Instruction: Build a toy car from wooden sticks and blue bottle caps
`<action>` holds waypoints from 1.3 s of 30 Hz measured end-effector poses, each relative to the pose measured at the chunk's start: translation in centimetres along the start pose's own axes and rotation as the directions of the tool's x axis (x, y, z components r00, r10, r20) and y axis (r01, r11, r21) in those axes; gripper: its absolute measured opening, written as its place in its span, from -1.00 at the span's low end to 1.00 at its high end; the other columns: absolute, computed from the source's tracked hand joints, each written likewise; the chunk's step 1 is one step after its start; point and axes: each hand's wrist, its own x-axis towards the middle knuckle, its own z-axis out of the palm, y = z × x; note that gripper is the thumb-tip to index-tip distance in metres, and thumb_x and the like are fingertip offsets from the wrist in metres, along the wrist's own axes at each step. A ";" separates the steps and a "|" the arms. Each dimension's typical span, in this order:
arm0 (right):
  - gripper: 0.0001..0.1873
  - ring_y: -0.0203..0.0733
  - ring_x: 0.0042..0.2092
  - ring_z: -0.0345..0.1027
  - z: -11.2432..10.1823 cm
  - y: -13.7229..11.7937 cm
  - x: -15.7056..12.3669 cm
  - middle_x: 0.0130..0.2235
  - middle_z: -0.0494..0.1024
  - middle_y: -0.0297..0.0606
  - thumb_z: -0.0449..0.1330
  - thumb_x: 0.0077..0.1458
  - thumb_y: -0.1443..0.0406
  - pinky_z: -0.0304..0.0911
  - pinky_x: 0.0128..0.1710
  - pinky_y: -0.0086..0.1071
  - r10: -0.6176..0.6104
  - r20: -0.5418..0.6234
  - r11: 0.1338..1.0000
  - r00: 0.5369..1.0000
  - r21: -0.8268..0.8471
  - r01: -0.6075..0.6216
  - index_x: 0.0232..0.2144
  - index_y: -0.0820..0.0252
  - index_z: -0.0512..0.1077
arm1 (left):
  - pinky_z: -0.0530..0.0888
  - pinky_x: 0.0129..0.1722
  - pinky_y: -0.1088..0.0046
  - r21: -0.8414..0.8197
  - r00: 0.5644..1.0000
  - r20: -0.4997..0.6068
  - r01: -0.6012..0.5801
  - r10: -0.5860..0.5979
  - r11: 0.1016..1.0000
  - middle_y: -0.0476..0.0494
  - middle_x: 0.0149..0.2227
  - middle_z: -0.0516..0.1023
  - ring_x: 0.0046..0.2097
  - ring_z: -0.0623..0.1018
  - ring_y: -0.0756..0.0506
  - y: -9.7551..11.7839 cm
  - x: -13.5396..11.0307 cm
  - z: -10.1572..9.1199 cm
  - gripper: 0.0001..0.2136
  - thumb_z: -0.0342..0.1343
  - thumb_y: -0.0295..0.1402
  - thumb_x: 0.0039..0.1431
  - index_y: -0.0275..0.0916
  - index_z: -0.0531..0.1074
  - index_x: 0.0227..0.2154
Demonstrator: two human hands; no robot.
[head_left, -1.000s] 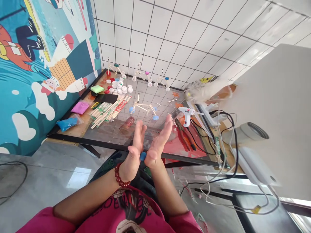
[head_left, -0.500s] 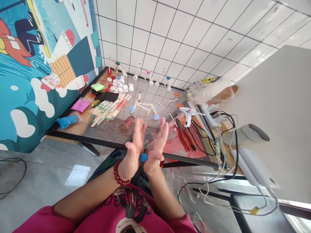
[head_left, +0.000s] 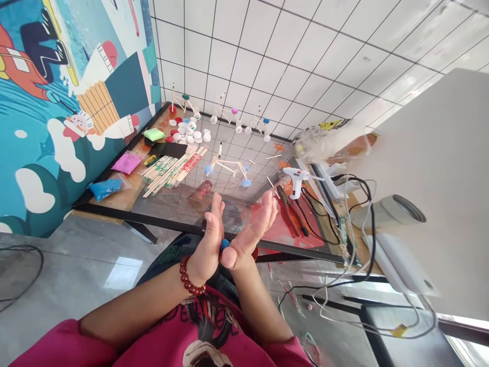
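Observation:
A small blue ball of modelling clay [head_left: 224,245] is pressed between my two palms, partly covered by them. My left hand [head_left: 208,244], above a red bead bracelet, has its fingers stretched out and its palm against the ball. From the other side, my right hand [head_left: 250,237] bears on the ball with the heel of its palm, its straight fingers tilted away to the right. Beyond my fingertips, a stick frame [head_left: 229,165] with blue clay discs and a black-tipped upright stands on the glass-topped table [head_left: 164,209].
Three similar stick frames [head_left: 229,116] line the back edge beside several bottle caps [head_left: 189,130]. Wooden sticks [head_left: 173,171], a pink clay packet [head_left: 127,162] and a blue clay packet [head_left: 107,187] lie left. Pliers [head_left: 292,211], a white glue gun [head_left: 297,181] and tangled cables [head_left: 367,214] are right.
My palms have slid against each other, and the fingers have spread farther apart at the tips. The right hand is more tilted to the right, and more of the blue ball is covered.

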 end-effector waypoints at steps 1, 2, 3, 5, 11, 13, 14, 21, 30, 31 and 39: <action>0.09 0.34 0.51 -0.20 -0.1 0.0 0.0 0.48 0.01 0.02 -0.37 0.20 -0.36 -0.24 0.38 0.48 0.009 -0.014 1.000 1.000 -0.001 -0.009 0.51 0.20 -0.22 | -0.16 0.52 0.20 -0.005 1.000 0.009 0.019 -0.019 1.000 0.13 0.55 -0.20 0.54 -0.15 -0.16 -0.1 -0.1 -0.1 -0.21 -0.20 0.34 0.24 0.11 0.09 0.43; 0.10 0.36 0.51 -0.19 -0.1 0.1 -0.1 0.49 0.00 0.02 -0.33 0.19 -0.38 -0.23 0.37 0.49 0.018 -0.024 1.000 1.000 -0.001 -0.018 0.51 0.18 -0.23 | -0.14 0.52 0.19 -0.019 0.999 0.016 0.048 -0.048 0.999 0.12 0.54 -0.20 0.54 -0.14 -0.17 -0.2 -0.3 -0.1 -0.21 -0.18 0.35 0.23 0.11 0.10 0.43; 0.11 0.39 0.50 -0.18 -0.2 0.2 -0.2 0.49 -0.01 0.02 -0.28 0.18 -0.39 -0.22 0.37 0.49 0.018 -0.023 1.000 1.000 -0.004 -0.018 0.51 0.16 -0.24 | -0.11 0.51 0.18 -0.036 0.997 0.018 0.076 -0.075 0.996 0.12 0.54 -0.19 0.54 -0.13 -0.18 -0.2 -0.5 -0.2 -0.21 -0.19 0.35 0.22 0.12 0.10 0.43; 0.11 0.41 0.50 -0.18 -0.5 0.5 -0.5 0.50 -0.02 0.02 -0.17 0.18 -0.38 -0.23 0.37 0.48 -0.012 0.002 1.000 1.000 -0.016 0.012 0.51 0.14 -0.26 | -0.11 0.51 0.16 -0.049 0.994 0.027 0.112 -0.111 0.992 0.14 0.54 -0.21 0.54 -0.14 -0.18 0.0 -0.8 -0.3 -0.20 -0.25 0.36 0.22 0.14 0.09 0.43; 0.09 0.40 0.50 -0.21 -0.9 1.0 -1.2 0.50 -0.03 0.02 -0.11 0.21 -0.33 -0.31 0.39 0.49 -0.101 0.031 0.994 0.994 0.036 0.100 0.50 0.19 -0.19 | -0.19 0.52 0.20 0.083 0.998 0.055 0.004 -0.008 0.997 0.06 0.55 -0.20 0.54 -0.17 -0.18 0.3 -0.8 -0.3 -0.22 -0.22 0.30 0.28 0.04 0.04 0.45; 0.08 0.40 0.50 -0.18 -0.9 1.1 -1.2 0.50 -0.02 -0.03 -0.06 0.20 -0.32 -0.29 0.41 0.45 -0.103 -0.003 0.995 0.995 -0.016 0.103 0.50 0.13 -0.19 | -0.19 0.52 0.18 0.088 0.998 0.057 0.022 -0.027 0.996 0.01 0.55 -0.20 0.54 -0.17 -0.20 -0.2 -0.8 -0.3 -0.20 -0.16 0.28 0.28 0.00 0.05 0.46; 0.07 0.40 0.50 -0.17 -1.0 1.2 -1.2 0.51 -0.02 -0.06 -0.02 0.19 -0.32 -0.26 0.41 0.44 -0.111 -0.014 0.993 0.994 -0.039 0.110 0.50 0.08 -0.20 | -0.19 0.52 0.18 0.078 0.997 0.060 0.039 -0.044 0.996 0.01 0.55 -0.21 0.54 -0.18 -0.21 -0.4 -0.7 -0.4 -0.19 -0.17 0.29 0.27 -0.01 0.04 0.46; 0.06 0.42 0.51 -0.24 -1.0 3.1 -2.8 0.50 0.02 -0.12 0.10 0.17 -0.28 -0.11 0.33 0.56 -0.095 -0.010 0.995 0.995 0.018 0.096 0.50 -0.06 -0.22 | -0.24 0.52 0.22 0.134 0.993 0.111 0.011 -0.026 0.991 0.08 0.55 -0.28 0.55 -0.23 -0.18 -0.6 -0.7 -0.3 -0.10 -0.15 0.38 0.17 0.01 0.01 0.47; -0.11 0.27 0.45 0.05 -4.1 0.7 2.4 0.44 0.18 -0.10 -0.29 0.29 -0.28 -0.20 0.42 0.39 -0.058 0.229 0.975 0.972 0.223 0.006 0.43 0.03 0.10 | 0.21 0.41 -0.02 -0.454 0.889 0.346 0.439 -0.301 0.775 -0.40 0.36 0.35 0.44 0.24 -0.34 0.2 0.9 0.2 -0.21 -0.26 0.23 0.34 -0.31 0.25 0.34; -0.17 0.23 0.43 0.10 -5.0 0.8 3.1 0.42 0.23 -0.10 -0.21 0.31 -0.25 -0.15 0.42 0.35 -0.074 0.323 0.962 0.944 0.272 -0.018 0.41 0.04 0.15 | 0.27 0.37 0.00 -0.492 0.878 0.352 0.469 -0.326 0.733 -0.42 0.32 0.40 0.40 0.31 -0.34 0.3 1.1 0.1 -0.24 -0.25 0.21 0.36 -0.32 0.27 0.33; -0.65 0.02 0.36 0.23 -7.1 1.7 3.7 0.15 0.60 -0.30 0.27 0.19 0.29 -0.28 0.47 0.13 -0.199 0.736 0.964 0.647 0.264 -0.004 0.04 0.01 0.51 | 0.55 -0.32 0.38 -0.564 0.794 0.349 0.602 -0.498 0.565 -0.24 -0.30 0.64 -0.28 0.63 -0.13 1.2 1.8 -1.1 -0.33 -0.18 0.16 0.38 -0.34 0.48 0.13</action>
